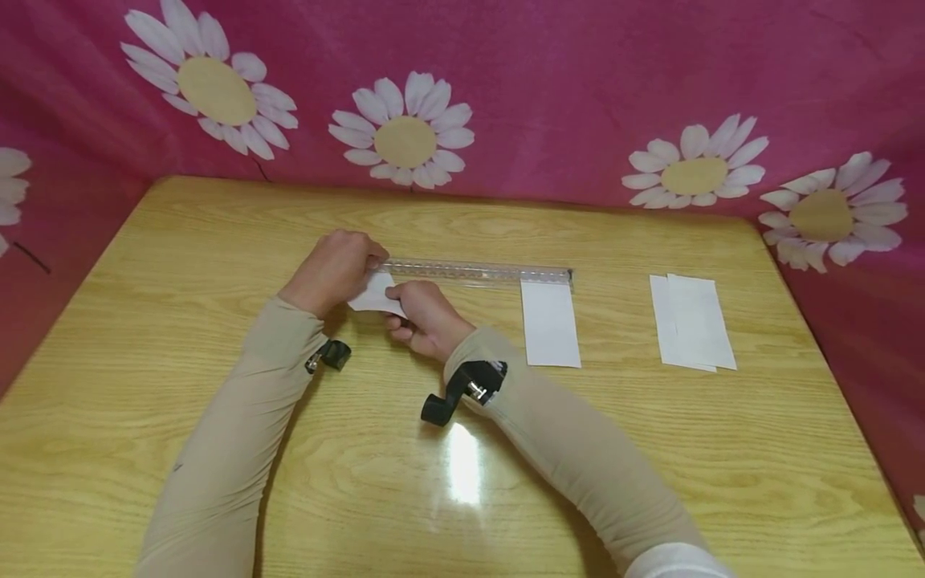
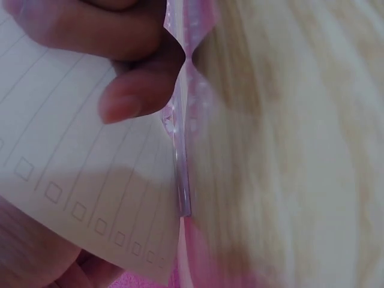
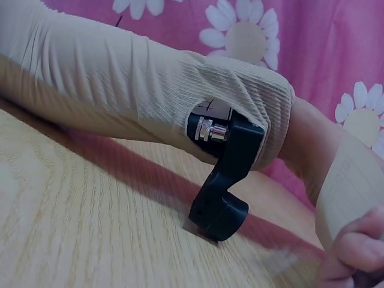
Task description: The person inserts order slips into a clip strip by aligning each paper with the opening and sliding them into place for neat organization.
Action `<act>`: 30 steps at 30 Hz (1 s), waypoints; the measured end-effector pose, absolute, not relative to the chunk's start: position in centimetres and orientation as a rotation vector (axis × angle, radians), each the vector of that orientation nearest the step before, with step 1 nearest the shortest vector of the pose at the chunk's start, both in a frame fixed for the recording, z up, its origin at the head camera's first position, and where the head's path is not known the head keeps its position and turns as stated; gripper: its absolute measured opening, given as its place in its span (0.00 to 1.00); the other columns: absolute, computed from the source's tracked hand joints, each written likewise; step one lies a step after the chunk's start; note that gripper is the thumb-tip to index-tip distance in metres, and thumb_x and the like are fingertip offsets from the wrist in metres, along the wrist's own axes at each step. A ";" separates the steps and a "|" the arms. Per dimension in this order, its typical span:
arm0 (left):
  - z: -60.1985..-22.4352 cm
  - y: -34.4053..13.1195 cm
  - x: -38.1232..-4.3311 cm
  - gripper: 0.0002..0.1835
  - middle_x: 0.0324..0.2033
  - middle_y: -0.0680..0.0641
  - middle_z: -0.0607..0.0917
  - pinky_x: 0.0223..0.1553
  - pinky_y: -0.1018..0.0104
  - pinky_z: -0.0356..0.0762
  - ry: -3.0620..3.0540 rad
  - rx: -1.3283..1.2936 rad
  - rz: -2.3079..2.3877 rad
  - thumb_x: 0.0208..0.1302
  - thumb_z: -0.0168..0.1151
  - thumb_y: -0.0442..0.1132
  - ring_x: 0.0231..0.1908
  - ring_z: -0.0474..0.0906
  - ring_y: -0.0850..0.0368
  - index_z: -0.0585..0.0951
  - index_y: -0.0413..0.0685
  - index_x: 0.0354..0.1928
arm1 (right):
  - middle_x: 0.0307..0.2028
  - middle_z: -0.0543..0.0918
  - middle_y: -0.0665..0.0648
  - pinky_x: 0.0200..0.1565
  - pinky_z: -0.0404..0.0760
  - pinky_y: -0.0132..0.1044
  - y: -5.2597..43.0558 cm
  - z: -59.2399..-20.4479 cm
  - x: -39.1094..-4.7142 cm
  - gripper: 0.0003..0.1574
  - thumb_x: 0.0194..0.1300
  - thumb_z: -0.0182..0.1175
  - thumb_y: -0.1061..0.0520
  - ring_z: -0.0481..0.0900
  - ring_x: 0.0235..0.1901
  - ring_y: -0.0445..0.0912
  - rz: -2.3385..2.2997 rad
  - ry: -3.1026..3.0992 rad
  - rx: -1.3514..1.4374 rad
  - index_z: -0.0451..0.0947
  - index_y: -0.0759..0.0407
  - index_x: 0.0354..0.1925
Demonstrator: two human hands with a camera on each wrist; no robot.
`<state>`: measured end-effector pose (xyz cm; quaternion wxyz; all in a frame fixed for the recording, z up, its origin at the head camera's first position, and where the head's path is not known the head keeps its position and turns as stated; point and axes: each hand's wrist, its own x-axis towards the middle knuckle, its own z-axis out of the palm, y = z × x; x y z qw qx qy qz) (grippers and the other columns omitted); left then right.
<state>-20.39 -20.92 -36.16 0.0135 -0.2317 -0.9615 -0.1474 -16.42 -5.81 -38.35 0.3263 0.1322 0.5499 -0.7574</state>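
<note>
A white slip of paper [image 1: 377, 294] is stretched between both hands at the left end of a clear plastic ruler [image 1: 477, 271]. My left hand [image 1: 336, 269] grips the slip's upper left side, fingertips right at the ruler's end. At the opposite edge my right hand [image 1: 429, 317] pinches the slip, thumb on top and other fingers curled below. Printed lines and small boxes show on the paper [image 2: 90, 174] in the left wrist view, beside the ruler's edge [image 2: 182, 180]. The right wrist view catches the slip [image 3: 351, 186] bent upward, with curled fingers [image 3: 360, 246] before it.
Another white slip [image 1: 551, 325] lies with its top edge at the ruler's right part. Farther right, overlapping slips [image 1: 701, 321] rest on the wooden table [image 1: 361, 498]. A pink flowered cloth [image 1: 549, 104] hangs behind the table.
</note>
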 end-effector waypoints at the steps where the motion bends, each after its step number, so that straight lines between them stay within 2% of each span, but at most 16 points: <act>1: -36.1 -20.9 -20.4 0.16 0.47 0.36 0.91 0.57 0.45 0.83 -2.995 -0.720 -0.464 0.68 0.55 0.25 0.51 0.87 0.37 0.89 0.38 0.49 | 0.20 0.69 0.52 0.14 0.55 0.24 -5.8 -38.3 -16.4 0.09 0.79 0.43 0.61 0.61 0.15 0.38 -1.992 1.436 0.353 0.70 0.63 0.43; 16: -36.3 -20.9 -20.4 0.16 0.47 0.36 0.91 0.54 0.45 0.83 -2.999 -0.708 -0.482 0.69 0.54 0.26 0.50 0.86 0.37 0.89 0.37 0.49 | 0.19 0.70 0.53 0.14 0.58 0.25 -6.2 -38.3 -15.8 0.08 0.79 0.44 0.61 0.63 0.14 0.39 -2.064 1.473 0.428 0.69 0.64 0.47; 23: -36.3 -20.8 -20.5 0.17 0.47 0.36 0.91 0.52 0.46 0.83 -3.010 -0.701 -0.480 0.69 0.53 0.25 0.49 0.86 0.37 0.89 0.37 0.49 | 0.17 0.70 0.53 0.14 0.58 0.25 -6.1 -38.4 -15.6 0.07 0.78 0.44 0.62 0.63 0.13 0.39 -2.089 1.488 0.448 0.69 0.64 0.44; 30: -36.3 -20.7 -20.5 0.16 0.49 0.35 0.90 0.55 0.46 0.82 -3.039 -0.666 -0.494 0.70 0.53 0.26 0.51 0.86 0.38 0.88 0.37 0.51 | 0.19 0.71 0.53 0.15 0.57 0.27 -6.2 -38.3 -15.3 0.09 0.78 0.44 0.61 0.63 0.14 0.39 -2.121 1.481 0.488 0.71 0.64 0.44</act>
